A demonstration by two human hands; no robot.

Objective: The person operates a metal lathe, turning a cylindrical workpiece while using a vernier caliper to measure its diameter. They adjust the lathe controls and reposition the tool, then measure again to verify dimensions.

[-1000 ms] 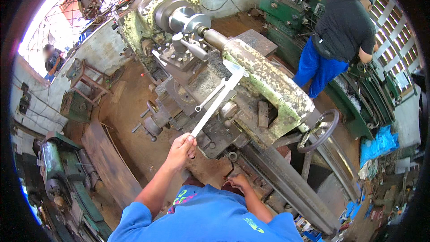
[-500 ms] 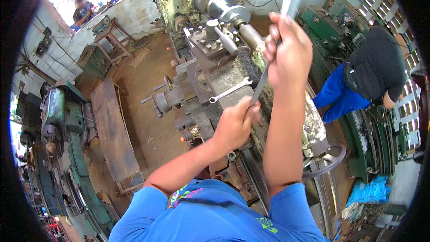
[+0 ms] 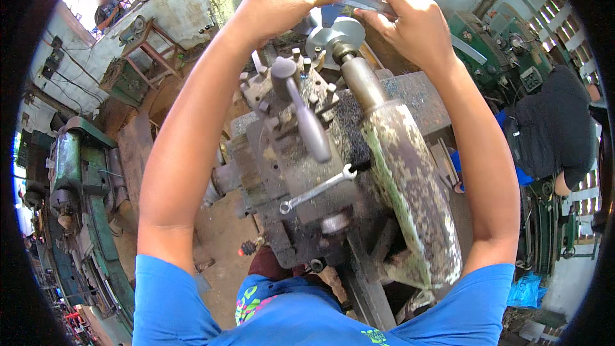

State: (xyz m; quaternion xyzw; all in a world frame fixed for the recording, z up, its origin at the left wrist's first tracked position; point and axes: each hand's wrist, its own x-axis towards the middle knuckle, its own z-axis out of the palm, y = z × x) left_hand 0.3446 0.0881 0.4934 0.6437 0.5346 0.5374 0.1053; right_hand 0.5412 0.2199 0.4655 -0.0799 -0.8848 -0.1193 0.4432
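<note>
Both my arms reach far forward over the lathe, with a metal vernier caliper (image 3: 364,1) held crosswise between the hands. My left hand (image 3: 282,0) is closed on its jaw end, thumb along the top edge. Around the other end of the beam, my right hand (image 3: 413,22) has its fingers pinched. The caliper's jaws are by the round, flanged metal workpiece (image 3: 336,33) in the lathe; whether they touch it I cannot tell. Nearer to me are the tool post with its lever handle (image 3: 309,125) and the tailstock (image 3: 407,186).
A combination wrench (image 3: 318,189) lies on the lathe's slide. Green machines stand left (image 3: 83,160) and right (image 3: 493,45). At the right, a person in a dark top (image 3: 554,125) bends over a machine. Another person (image 3: 110,9) is beyond the window opening at far left.
The caliper has gone from upright in front of me to level over the workpiece. My left hand moved forward to its jaw end, and my view shifted closer to the lathe.
</note>
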